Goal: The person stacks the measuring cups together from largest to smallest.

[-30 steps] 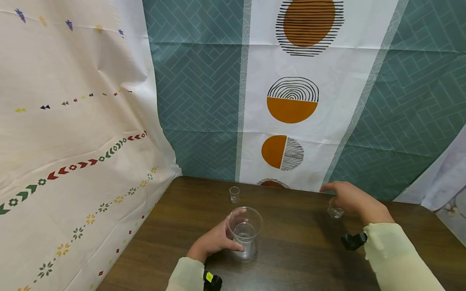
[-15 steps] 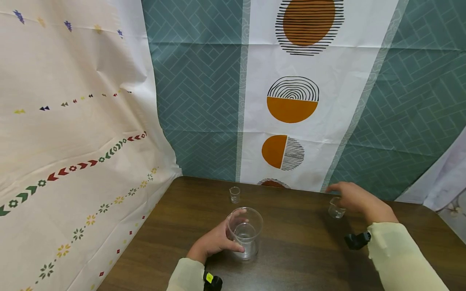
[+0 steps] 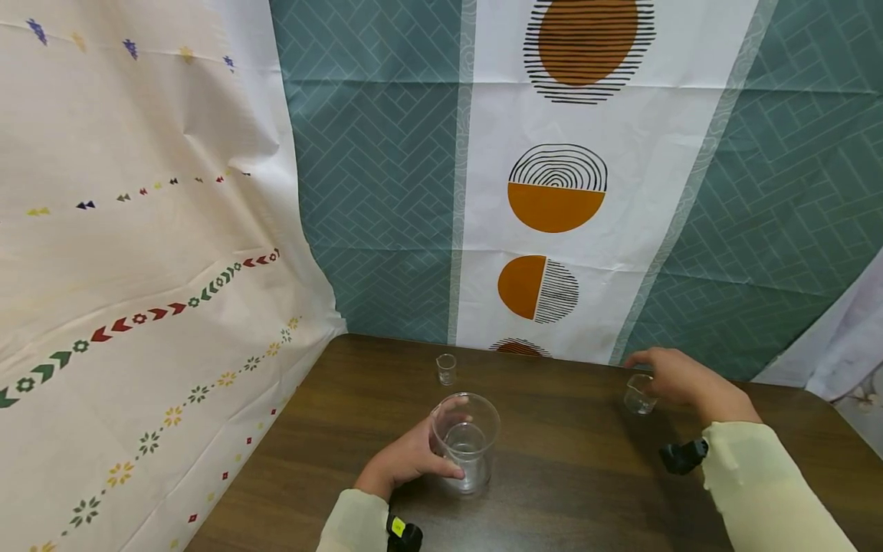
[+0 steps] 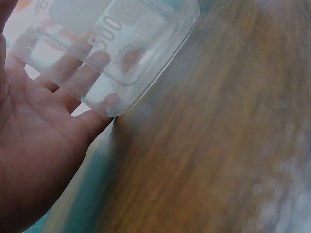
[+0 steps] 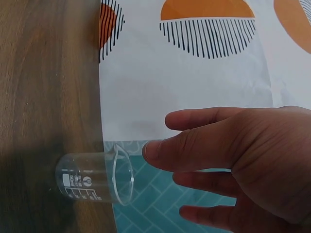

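My left hand grips a large clear glass beaker from its left side, thumb in front and fingers behind. In the left wrist view a "500" mark shows on the beaker's wall. The beaker stands upright on the brown table. My right hand hovers over a small glass beaker at the back right. The right wrist view shows this small beaker with white markings, apart from the extended fingers; nothing is in that hand.
A smaller glass beaker stands at the back of the wooden table, behind the large one. A patterned teal and white cloth hangs along the back edge. A cream printed cloth drapes down the left side.
My right hand has drawn slightly to the right, leaving more of the small beaker uncovered. The left hand and the large beaker have stayed in place.
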A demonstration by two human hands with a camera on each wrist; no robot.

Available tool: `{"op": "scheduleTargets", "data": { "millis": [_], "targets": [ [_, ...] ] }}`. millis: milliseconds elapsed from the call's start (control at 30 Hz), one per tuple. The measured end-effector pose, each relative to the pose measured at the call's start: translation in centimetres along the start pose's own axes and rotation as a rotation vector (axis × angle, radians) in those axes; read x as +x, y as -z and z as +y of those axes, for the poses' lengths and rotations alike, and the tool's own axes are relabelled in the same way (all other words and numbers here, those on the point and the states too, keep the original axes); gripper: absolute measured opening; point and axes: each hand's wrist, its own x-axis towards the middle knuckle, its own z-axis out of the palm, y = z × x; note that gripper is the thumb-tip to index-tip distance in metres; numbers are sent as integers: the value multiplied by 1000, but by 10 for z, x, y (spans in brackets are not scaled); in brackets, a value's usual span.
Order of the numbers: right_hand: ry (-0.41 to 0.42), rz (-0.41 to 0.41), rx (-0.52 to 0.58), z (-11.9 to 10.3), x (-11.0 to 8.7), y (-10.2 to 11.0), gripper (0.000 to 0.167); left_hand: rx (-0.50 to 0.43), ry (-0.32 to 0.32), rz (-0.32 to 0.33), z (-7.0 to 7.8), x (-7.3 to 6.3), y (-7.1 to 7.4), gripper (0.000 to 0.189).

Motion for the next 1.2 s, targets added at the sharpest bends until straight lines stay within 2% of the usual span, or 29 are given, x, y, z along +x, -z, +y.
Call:
{"op": "scheduleTargets", "data": {
  "millis": [467, 800, 1200],
  "targets": [
    [10, 20, 6, 9, 5, -8, 43, -6, 2, -5, 4, -2, 1, 96],
    [-34, 0, 43, 17, 9, -14, 43, 9, 8, -2, 4, -2, 1, 96],
    [-25, -14, 26, 23, 12, -21, 44, 0, -8, -12, 6, -1, -1, 98]
  ]
}}
